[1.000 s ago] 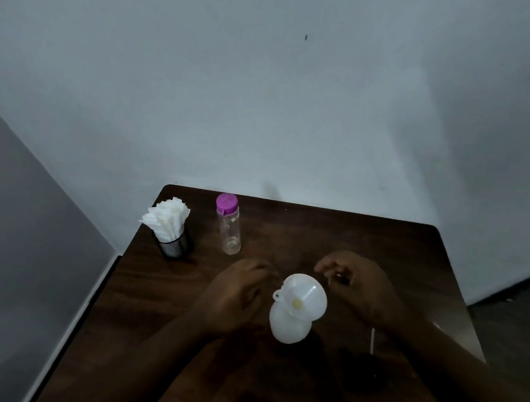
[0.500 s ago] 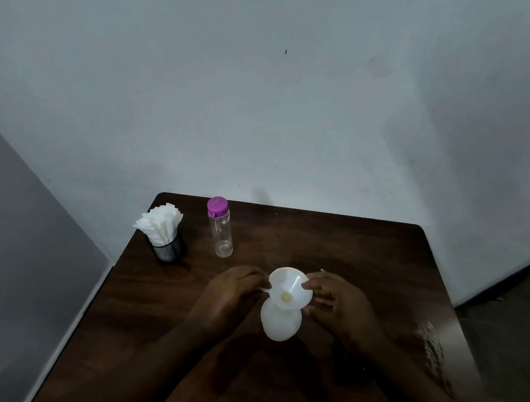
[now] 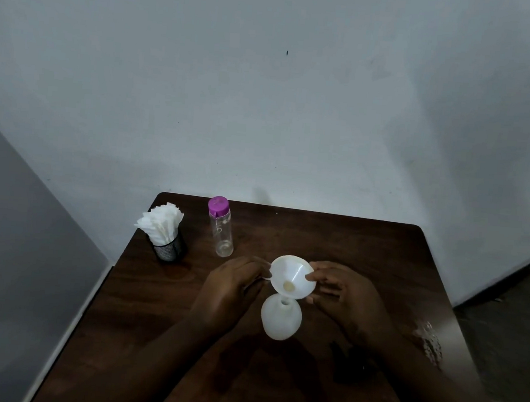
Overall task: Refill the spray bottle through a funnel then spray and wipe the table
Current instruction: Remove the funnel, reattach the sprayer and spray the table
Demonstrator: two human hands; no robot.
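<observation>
Funnel (image 3: 293, 282) tilted over mouth of white spray bottle (image 3: 280, 322), mid-desk (image 3: 350, 240); stem at neck, whether seated cannot tell. Left hand (image 3: 233, 291) pinches rim tab; right hand (image 3: 341, 297) pinches opposite rim; two-sided hold likely steadies funnel for lining up. Clear bottle (image 3: 220, 225), purple cap on, upright behind; probably refill source. Napkins (image 3: 160, 227) in mesh cup (image 3: 169, 250), far left corner; handy for wiping.

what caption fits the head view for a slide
Left hand and right hand hold a white funnel at the neck of a white bottle on a dark table.
</observation>
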